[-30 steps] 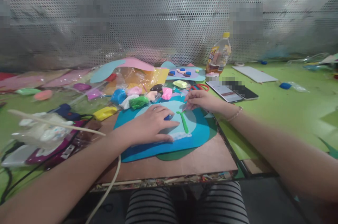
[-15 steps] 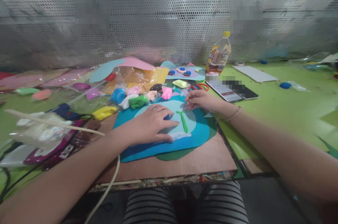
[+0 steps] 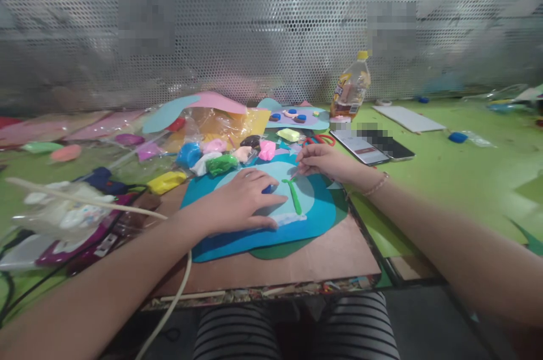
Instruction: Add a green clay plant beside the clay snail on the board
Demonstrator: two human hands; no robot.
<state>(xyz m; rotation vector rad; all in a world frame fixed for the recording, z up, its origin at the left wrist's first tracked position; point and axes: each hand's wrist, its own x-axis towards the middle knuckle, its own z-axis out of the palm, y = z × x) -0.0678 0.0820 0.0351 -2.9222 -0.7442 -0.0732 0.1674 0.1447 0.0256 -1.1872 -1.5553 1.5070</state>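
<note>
My left hand [image 3: 240,202] lies flat, fingers stretched, on layered blue foam sheets [image 3: 237,238] that rest on a brown board [image 3: 322,258]. A small dark blue piece [image 3: 267,189] peeks out under its fingers. My right hand [image 3: 324,161] is pinched shut at the top end of a thin green clay strip [image 3: 292,196] that lies on the light blue foam circle [image 3: 307,190]. A white clay patch [image 3: 289,218] sits just below the strip.
Lumps of coloured clay [image 3: 220,163] lie behind the sheets, with red scissors [image 3: 319,139], two phones [image 3: 373,146] and a plastic bottle [image 3: 351,89] to the right. A glue gun [image 3: 102,179], cables and plastic bags crowd the left. A perforated metal wall stands behind.
</note>
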